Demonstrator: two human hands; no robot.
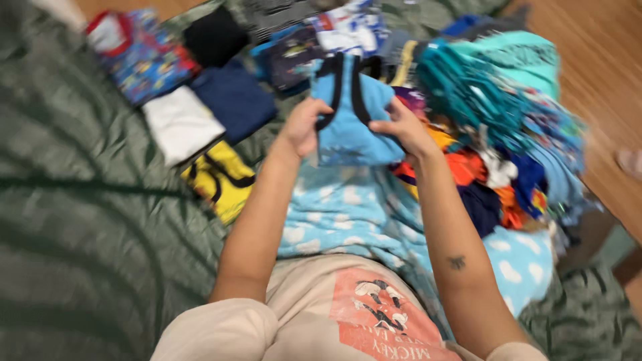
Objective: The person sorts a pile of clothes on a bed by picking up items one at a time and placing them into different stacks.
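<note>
Head view, looking down over your lap. Your left hand [302, 127] and right hand [405, 130] both grip a light-blue sleeveless top [349, 117] with dark trim, fingers closed on its left and right edges, so it hangs upright between them above a pale-blue cloud-print cloth [348, 214] spread across your knees. The top sits near the middle of the green quilt [87, 234], just short of its far edge.

Along the far-left part of the quilt lie folded pieces in rough rows: a white one [179, 122], a navy one [234, 99], a black one [214, 37], a yellow one with black trim [221, 179] and a red-and-blue patterned one [144, 57]. Toward the right edge, a loose heap of unfolded clothes [495, 134] in teal, orange and blue spills toward the wooden floor [602, 80] (the frame is blurred here, so single garments cannot be told apart).

To fold the piece in hand well, judging from this view:

- Keep both hands level, so the side edges stay parallel and the dark-trimmed straps line up one over the other.
- Pinch near the edges, not the middle; a bunched centre makes a lumpy fold.
- Smooth it flat on the cloud-print cloth before the final crease.
- Match its folded width to the white and navy pieces, so the rows stay even.
- Hold it clear of the loose heap at your right, whose nearest garments lie just beside your right wrist and could snag.
</note>
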